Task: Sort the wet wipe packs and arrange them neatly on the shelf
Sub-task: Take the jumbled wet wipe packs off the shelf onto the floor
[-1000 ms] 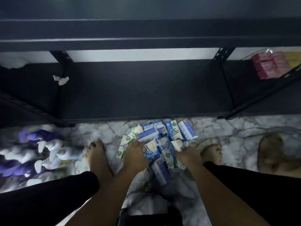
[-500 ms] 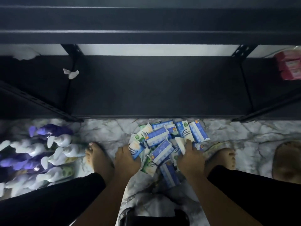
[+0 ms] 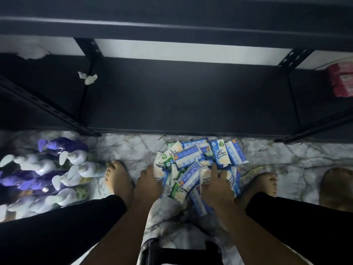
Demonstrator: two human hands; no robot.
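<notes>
Packs: your packs (image 3: pixel 198 163) lie in one loose heap on the floor (image 3: pixel 129 150), between your feet and just near of the shelf edge; none of them is on the shelf yet
Shelf: the shelf (image 3: pixel 187 96) board lies directly far of the heap, which I take to be why the heap sits there, a short lift away
Left hand: your left hand (image 3: pixel 149 185) lies over a pack at the heap's left edge, fingers bent down across it; they are hidden under the hand, so I cannot tell whether they clamp it or only rest
Right hand: your right hand (image 3: pixel 216 186) is spread on the near right of the heap, fingers straight and apart, pressing on packs and gripping none; it looks placed to steady the heap while you pick out one kind
Axes: the packs are oblong and lie flat, but their long axes go every way; a blue pack (image 3: pixel 188 156) in the middle runs roughly left to right, two at the far right run near to far, a green pack (image 3: pixel 178 192) at the near edge slants
Sorting: blue and green are mixed, so I judge sorting barely begun
Elsewhere: bottles (image 3: pixel 57 173) lie on the floor at the left, pink packs (image 3: pixel 342 81) sit on the shelf at the right, a tissue (image 3: pixel 87 77) on it at the left
</notes>
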